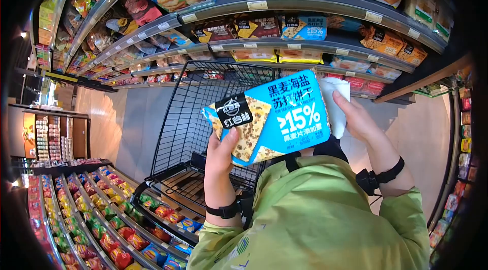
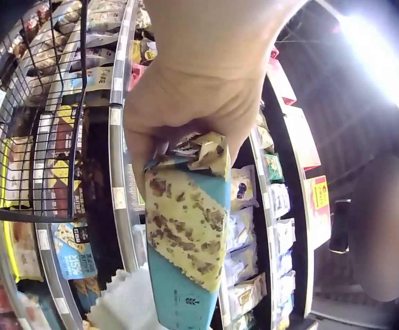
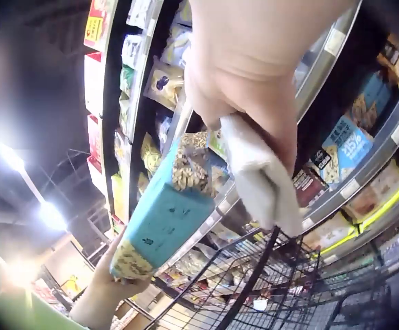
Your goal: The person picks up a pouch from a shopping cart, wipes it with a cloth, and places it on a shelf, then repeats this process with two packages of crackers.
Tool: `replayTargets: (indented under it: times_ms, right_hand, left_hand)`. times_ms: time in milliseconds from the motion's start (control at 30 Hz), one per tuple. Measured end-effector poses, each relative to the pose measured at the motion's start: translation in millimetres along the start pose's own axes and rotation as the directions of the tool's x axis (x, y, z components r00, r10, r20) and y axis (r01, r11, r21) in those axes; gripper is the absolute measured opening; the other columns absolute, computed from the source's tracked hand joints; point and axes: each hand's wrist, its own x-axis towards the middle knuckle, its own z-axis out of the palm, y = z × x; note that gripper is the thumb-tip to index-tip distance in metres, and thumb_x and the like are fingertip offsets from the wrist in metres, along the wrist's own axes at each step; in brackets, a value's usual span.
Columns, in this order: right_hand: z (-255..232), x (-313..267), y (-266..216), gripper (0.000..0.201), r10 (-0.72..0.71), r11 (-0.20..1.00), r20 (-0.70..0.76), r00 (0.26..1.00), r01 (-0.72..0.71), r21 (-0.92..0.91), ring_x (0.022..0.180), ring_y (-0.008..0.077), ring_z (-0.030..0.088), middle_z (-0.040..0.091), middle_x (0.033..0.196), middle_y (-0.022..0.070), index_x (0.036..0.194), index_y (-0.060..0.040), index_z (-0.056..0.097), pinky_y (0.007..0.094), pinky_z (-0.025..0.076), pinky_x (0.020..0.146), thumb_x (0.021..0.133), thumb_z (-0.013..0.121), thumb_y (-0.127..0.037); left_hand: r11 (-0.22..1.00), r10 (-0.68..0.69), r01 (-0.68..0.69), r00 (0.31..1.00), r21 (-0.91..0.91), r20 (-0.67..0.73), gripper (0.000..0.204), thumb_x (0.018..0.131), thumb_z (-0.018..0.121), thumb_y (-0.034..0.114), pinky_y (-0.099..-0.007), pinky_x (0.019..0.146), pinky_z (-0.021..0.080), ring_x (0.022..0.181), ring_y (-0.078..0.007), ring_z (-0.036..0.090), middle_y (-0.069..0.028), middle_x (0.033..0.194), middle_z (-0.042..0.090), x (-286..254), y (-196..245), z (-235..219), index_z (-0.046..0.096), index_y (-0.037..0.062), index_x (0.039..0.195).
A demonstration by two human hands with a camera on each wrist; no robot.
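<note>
My left hand (image 1: 221, 150) grips the lower left end of a blue pack of rye sea-salt soda crackers (image 1: 300, 117), thumb across its front. The pack is tilted, its printed face up, with crackers pictured on it. In the left wrist view, the fingers hold the crimped end of the cracker pack (image 2: 186, 227), its narrow side facing the camera. My right hand (image 1: 358, 117) pinches a white, folded, paper-like sheet (image 1: 338, 126) at the pack's right end. The right wrist view shows the white sheet (image 3: 254, 172) hanging from the fingers, with a zigzag edge visible in the left wrist view.
A black wire shopping cart (image 1: 150, 181) stands just ahead, under the pack. Beyond it, curved shelves (image 1: 259, 4) carry snack packs, including a similar blue cracker pack (image 1: 305, 27). A rack of colourful bags (image 1: 91, 214) lies at the lower left, and tiled floor (image 1: 104, 117) shows beside the cart.
</note>
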Motion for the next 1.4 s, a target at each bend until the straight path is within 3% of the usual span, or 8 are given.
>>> replayTargets:
  times_ms: [100,333,467,567,633,967,1133,1400]
  right_hand:
    - [15,-6,-8,0.057,0.124,0.939,0.192,0.973,-0.178,0.296,0.11,0.018,0.051,0.054,0.12,0.0113,0.126,0.0026,0.045,0.0327,0.041,0.094,0.092,0.048,-0.043]
    - [7,0,0,0.06,0.062,0.998,0.317,0.946,-0.064,-0.005,0.111,0.0174,0.051,0.052,0.122,0.0089,0.13,-0.001,0.039,0.0329,0.042,0.092,0.081,0.068,-0.022]
    - [10,-4,0,0.047,-0.195,0.978,0.187,0.963,0.205,-0.032,0.099,0.0143,0.055,0.059,0.109,0.0056,0.123,-0.0013,0.048,0.0306,0.045,0.086,0.08,0.066,-0.01]
    - [2,0,2,0.051,-0.352,0.857,0.162,0.922,0.387,-0.339,0.107,0.0151,0.052,0.057,0.115,0.0077,0.125,-0.001,0.047,0.0307,0.041,0.092,0.076,0.062,0.001]
    - [4,0,3,0.052,-0.413,0.855,0.123,0.903,0.43,-0.291,0.11,0.0161,0.05,0.055,0.119,0.0089,0.125,-0.0013,0.047,0.0316,0.039,0.094,0.076,0.062,0.0]
    - [-5,12,11,0.055,-0.713,0.534,0.076,0.697,0.61,-0.585,0.118,0.027,0.049,0.05,0.127,0.0183,0.127,0.0013,0.045,0.0343,0.036,0.098,0.078,0.066,-0.014]
    - [-6,16,19,0.05,-0.568,0.806,-0.109,0.816,0.523,-0.278,0.106,0.0193,0.055,0.057,0.117,0.0134,0.123,0.0015,0.048,0.0319,0.041,0.093,0.078,0.065,-0.012]
    - [-11,15,32,0.047,-0.451,0.892,-0.123,0.884,0.444,-0.083,0.106,0.0181,0.055,0.057,0.115,0.013,0.121,0.0012,0.048,0.0325,0.043,0.09,0.078,0.065,-0.009]
  left_hand:
    - [0.999,-0.043,0.043,0.999,0.006,0.005,0.052,0.085,0.064,0.024,-0.0332,0.086,0.047,0.1,-0.019,0.058,-0.0113,0.113,0.057,5,2,4,0.041,-0.003,0.124]
    - [0.996,-0.085,0.088,0.994,-0.034,0.066,0.047,0.086,0.062,0.019,-0.0321,0.086,0.046,0.099,-0.0176,0.058,-0.0102,0.113,0.057,7,4,6,0.042,-0.0022,0.124]
    - [0.918,0.166,-0.263,0.934,0.295,0.316,0.05,0.078,0.069,0.012,-0.038,0.097,0.039,0.11,-0.0196,0.052,-0.0082,0.121,0.054,-4,8,9,0.047,-0.0002,0.122]
    - [0.621,0.43,-0.588,0.808,0.519,0.401,0.049,0.073,0.07,0.013,-0.0433,0.102,0.032,0.109,-0.0248,0.054,-0.0088,0.122,0.055,6,16,18,0.051,0.0025,0.117]
    - [0.014,0.597,-0.647,0.617,0.762,0.513,0.045,0.069,0.069,0.016,-0.047,0.104,0.026,0.106,-0.0303,0.055,-0.0088,0.12,0.056,3,28,28,0.056,0.0062,0.11]
    - [-0.217,0.755,-0.797,0.229,0.564,0.614,0.026,0.072,0.067,0.011,-0.0431,0.091,0.047,0.102,-0.0312,0.055,-0.0083,0.111,0.06,12,5,20,0.06,0.0151,0.098]
    - [-0.325,0.731,-0.796,0.132,0.511,0.67,0.034,0.073,0.067,0.012,-0.0476,0.096,0.043,0.108,-0.0289,0.048,-0.0029,0.113,0.054,4,-2,18,0.056,0.0259,0.102]
    - [-0.387,0.727,-0.779,0.071,0.494,0.683,0.035,0.074,0.067,0.013,-0.0469,0.099,0.04,0.11,-0.0264,0.045,-0.0013,0.113,0.051,4,-7,15,0.054,0.0297,0.103]
